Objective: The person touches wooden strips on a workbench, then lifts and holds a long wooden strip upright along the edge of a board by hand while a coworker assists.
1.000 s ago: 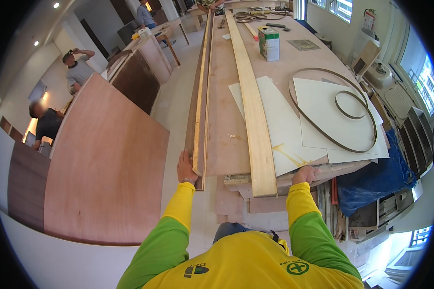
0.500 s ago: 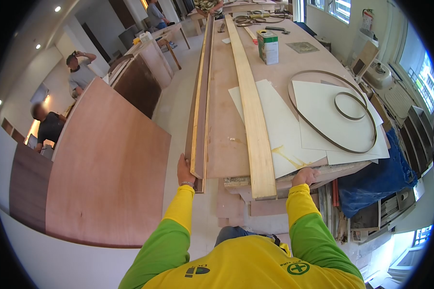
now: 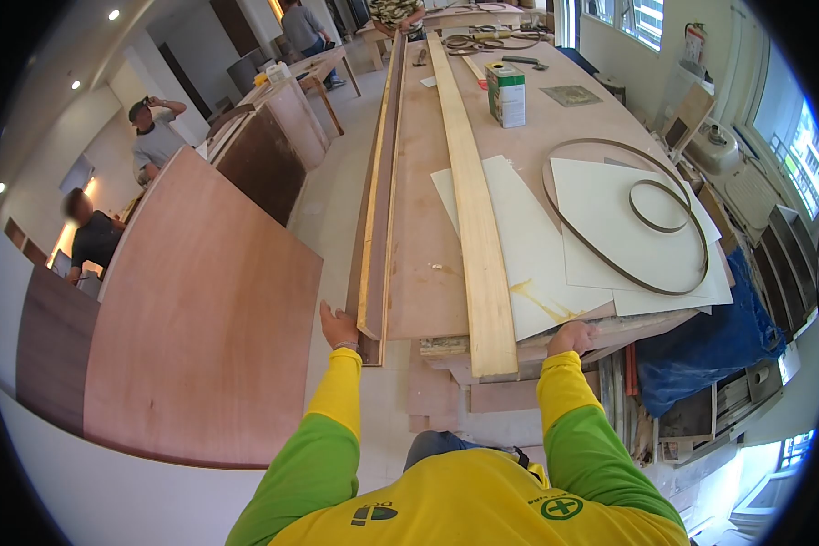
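Note:
My left hand is at the near end of a long brown board assembly with pale edges, which lies along the table's left side. One digit points away from the board; the other fingers are partly hidden. At the near corner of the worktable, my right hand curls its fingers around the edge. Between my hands, a long pale wooden plank runs lengthwise and overhangs the near edge. White sheets lie to its right, one stained yellow.
Coiled edging strip rests on the sheets. A green-and-white can and a hammer are farther up. A large wooden panel stands at left. A person in camouflage is at the far end; others are at left.
My left hand has shifted slightly left, with a digit now spread away from the board. My right hand stays at the table edge. The view has shifted slightly.

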Available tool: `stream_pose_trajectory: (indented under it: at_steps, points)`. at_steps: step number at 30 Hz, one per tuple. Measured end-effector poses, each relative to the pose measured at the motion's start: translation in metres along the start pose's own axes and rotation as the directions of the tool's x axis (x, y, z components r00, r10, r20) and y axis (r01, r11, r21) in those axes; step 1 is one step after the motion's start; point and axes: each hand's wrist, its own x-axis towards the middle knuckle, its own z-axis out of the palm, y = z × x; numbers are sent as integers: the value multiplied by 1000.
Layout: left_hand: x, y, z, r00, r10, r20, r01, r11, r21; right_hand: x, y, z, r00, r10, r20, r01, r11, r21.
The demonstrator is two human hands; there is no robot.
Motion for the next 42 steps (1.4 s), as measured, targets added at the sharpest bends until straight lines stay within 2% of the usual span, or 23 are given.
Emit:
stream_pose_trajectory:
  at_steps: [1, 2, 4, 8, 10, 14, 22, 28, 42]
  points:
    - [1, 5, -3, 997, -70, -19, 70, 998, -2, -2, -1, -1, 1000, 16, 2, -16, 1000, -4]
    - [3, 11, -5, 997, -69, -18, 69, 998, -3, -5, -2, -1, 1000, 16, 1, -16, 1000, -3]
    - [8, 18, -6, 947, -295, 130, 277, 950, 141, -8, -2, -1, 998, -36, -58, 37, 999, 22]
    - [14, 31, -3, 912, -390, 131, 361, 911, 198, -6, -2, -1, 999, -32, -36, 32, 999, 14]
    - [4, 56, -17, 892, -433, 133, 349, 844, 406, -10, -4, -4, 999, -10, -38, 11, 1000, 13]
    - [7, 42, -9, 908, -398, 133, 302, 840, 451, -8, -4, -3, 999, -4, -46, 3, 1000, -19]
    - [7, 40, -6, 927, -351, 129, 268, 865, 425, -10, -4, -6, 1000, -5, -4, 5, 999, -38]
    - [6, 40, -7, 936, -330, 124, 252, 872, 420, -2, 0, 1, 999, -6, -31, 5, 998, -63]
    - [7, 43, -10, 926, -343, 161, 256, 880, 401, -11, -5, -8, 1000, -8, 15, 8, 999, -38]
